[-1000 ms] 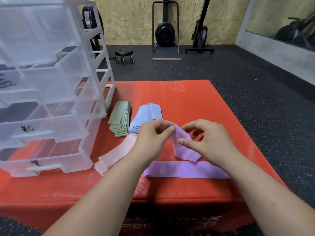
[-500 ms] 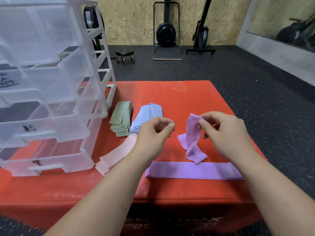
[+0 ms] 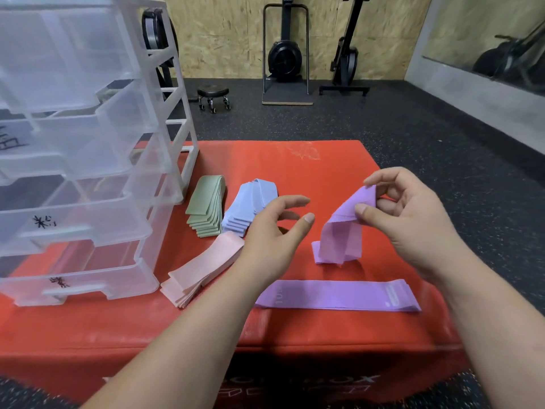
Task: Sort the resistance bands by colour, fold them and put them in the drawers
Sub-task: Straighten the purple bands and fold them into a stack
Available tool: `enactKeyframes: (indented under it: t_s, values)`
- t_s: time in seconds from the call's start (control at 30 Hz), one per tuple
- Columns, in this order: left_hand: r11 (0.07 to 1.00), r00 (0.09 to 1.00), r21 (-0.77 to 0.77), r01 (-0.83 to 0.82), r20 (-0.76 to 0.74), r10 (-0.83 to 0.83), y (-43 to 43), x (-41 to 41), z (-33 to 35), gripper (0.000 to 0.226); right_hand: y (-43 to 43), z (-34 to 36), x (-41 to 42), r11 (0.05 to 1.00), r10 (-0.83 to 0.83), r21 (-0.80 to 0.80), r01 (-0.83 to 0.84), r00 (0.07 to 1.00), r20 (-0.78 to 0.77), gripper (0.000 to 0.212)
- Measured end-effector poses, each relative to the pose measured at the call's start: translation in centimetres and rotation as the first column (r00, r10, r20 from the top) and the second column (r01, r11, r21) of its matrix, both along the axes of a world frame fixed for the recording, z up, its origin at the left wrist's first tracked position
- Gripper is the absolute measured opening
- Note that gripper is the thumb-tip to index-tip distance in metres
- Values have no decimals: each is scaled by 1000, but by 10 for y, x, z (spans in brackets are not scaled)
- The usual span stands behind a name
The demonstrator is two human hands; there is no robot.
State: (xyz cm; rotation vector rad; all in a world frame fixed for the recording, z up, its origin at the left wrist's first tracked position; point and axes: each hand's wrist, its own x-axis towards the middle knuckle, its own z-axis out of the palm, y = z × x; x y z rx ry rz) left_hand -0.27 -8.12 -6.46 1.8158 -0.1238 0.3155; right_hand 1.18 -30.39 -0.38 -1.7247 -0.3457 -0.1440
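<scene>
The red surface [image 3: 295, 335] spans the lower frame, open toward its far and right edges. The drawer unit [image 3: 88, 172] walls the left, with the pink stack [image 3: 203, 270], blue stack [image 3: 250, 202] and green stack [image 3: 206, 208] beside it. The flat purple band [image 3: 339, 295] lies near the front edge. At centre right, the right hand [image 3: 413, 219] pinches the raised purple band [image 3: 342, 231] in its fingers. The left hand [image 3: 274, 231] has its fingers released.

The right hand [image 3: 413, 219] pinches a purple band [image 3: 342, 231] hanging to the red mat [image 3: 295, 326], while the left hand [image 3: 274, 228] hovers empty beside it, fingers loosely spread.

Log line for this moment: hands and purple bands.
right hand pinches purple band, lower end on box | left hand open, empty | second purple band flat on box
</scene>
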Motion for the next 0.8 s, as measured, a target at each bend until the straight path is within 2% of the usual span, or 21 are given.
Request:
enactKeyframes:
  t_s: [0.2, 0.33, 0.5, 0.67, 0.73, 0.8]
  values:
    - [985, 985, -35, 168, 39, -167, -14, 0, 8, 47, 9, 2, -4, 997, 73, -20, -73, 997, 24, 49]
    - [959, 964, -95, 266, 13, -266, -20, 3, 7, 35, 13, 2, -5, 995, 100, -27, -99, 993, 57, 47]
    - [985, 984, -7, 173, 34, -173, -17, 10, 5, 12, 14, 2, -5, 999, 21, -53, -13, 988, 150, 42]
    - [991, 989, 53, 127, 72, -130, -17, 12, 6, 18, 12, 0, -4, 991, 7, -132, 13, 989, 149, 31]
    - [982, 987, 108, 152, 40, -157, -15, 13, 2, 17, 10, 1, -2, 994, -40, -90, 54, 988, 147, 27]
    - [967, 984, 186, 175, -13, -176, -12, 15, -6, 16, 8, 3, -1, 996, -89, 19, 88, 990, 109, 26]
